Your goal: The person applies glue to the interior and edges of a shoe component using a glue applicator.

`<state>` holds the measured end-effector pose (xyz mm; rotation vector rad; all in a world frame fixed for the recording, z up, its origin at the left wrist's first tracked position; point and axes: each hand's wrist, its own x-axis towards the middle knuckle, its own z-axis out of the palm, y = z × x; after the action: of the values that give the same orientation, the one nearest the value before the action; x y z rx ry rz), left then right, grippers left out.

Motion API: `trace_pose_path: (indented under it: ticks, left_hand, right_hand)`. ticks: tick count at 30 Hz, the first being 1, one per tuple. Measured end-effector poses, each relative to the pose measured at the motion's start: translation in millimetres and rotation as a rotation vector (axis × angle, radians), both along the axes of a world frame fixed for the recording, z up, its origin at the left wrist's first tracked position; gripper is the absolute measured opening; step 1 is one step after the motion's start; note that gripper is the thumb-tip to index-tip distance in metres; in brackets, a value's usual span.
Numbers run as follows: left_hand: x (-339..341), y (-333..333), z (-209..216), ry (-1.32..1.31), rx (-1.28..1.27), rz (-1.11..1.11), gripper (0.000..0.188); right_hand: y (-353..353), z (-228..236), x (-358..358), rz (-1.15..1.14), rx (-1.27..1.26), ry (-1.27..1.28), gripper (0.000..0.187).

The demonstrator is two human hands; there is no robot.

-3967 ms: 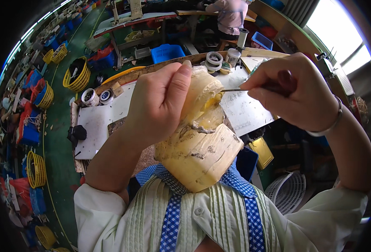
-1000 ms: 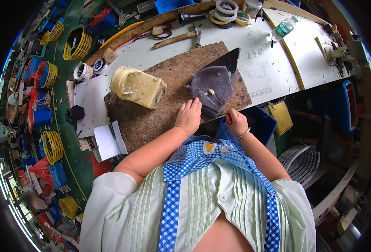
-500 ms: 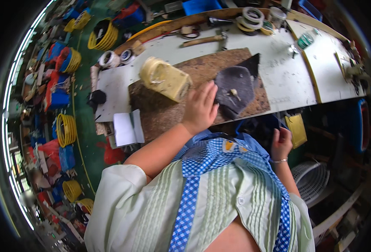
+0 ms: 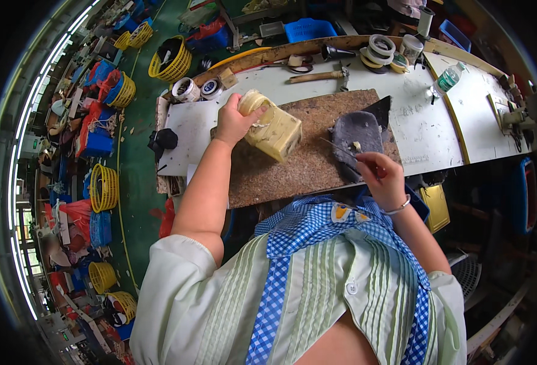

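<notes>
My left hand (image 4: 237, 120) is closed around the rim of a yellowish, square plastic container (image 4: 275, 135) that tilts over the brown board (image 4: 262, 182). My right hand (image 4: 382, 177) pinches a thin stick-like tool (image 4: 340, 147), whose tip points left. Under that tool lies a dark grey felt-like pad (image 4: 354, 129) with a small whitish lump (image 4: 357, 146) on it. A black pointed piece (image 4: 380, 111) sticks out from behind the pad at its right. The inside of the container is hidden from this angle.
A hammer (image 4: 318, 77), tape rolls (image 4: 378, 53) and a clear bottle (image 4: 447, 79) lie along the back of the white table (image 4: 411, 137). Two white-rimmed tubs (image 4: 186, 90) stand at the left. Yellow baskets (image 4: 104, 187) line the floor further left.
My left hand has moved up and left from beside the pad onto the container, which now tilts differently. My right hand has risen from below the table edge to the pad, holding the thin tool.
</notes>
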<state>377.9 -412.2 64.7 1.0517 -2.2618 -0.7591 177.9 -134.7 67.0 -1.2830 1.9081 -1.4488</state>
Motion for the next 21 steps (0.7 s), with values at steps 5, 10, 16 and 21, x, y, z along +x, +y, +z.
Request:
trace_pose_path:
  ticks: [5, 10, 16, 21]
  left_hand:
    - [3, 10, 65, 0.376, 0.368, -0.117, 0.048]
    - [-1, 33, 121, 0.588, 0.926, -0.191, 0.053]
    - [-18, 34, 136, 0.61, 1.207, -0.263, 0.054]
    - [-25, 31, 136, 0.649, 1.39, -0.591, 0.054]
  right_hand:
    - [-7, 82, -4, 0.132, -0.182, 0.023, 0.018]
    - [-18, 154, 5, 0.272, -0.313, 0.339, 0.014]
    - [-37, 173, 9, 0.32, -0.471, 0.725, 0.013]
    - [-64, 181, 4, 0.282, -0.613, 0.971, 0.012]
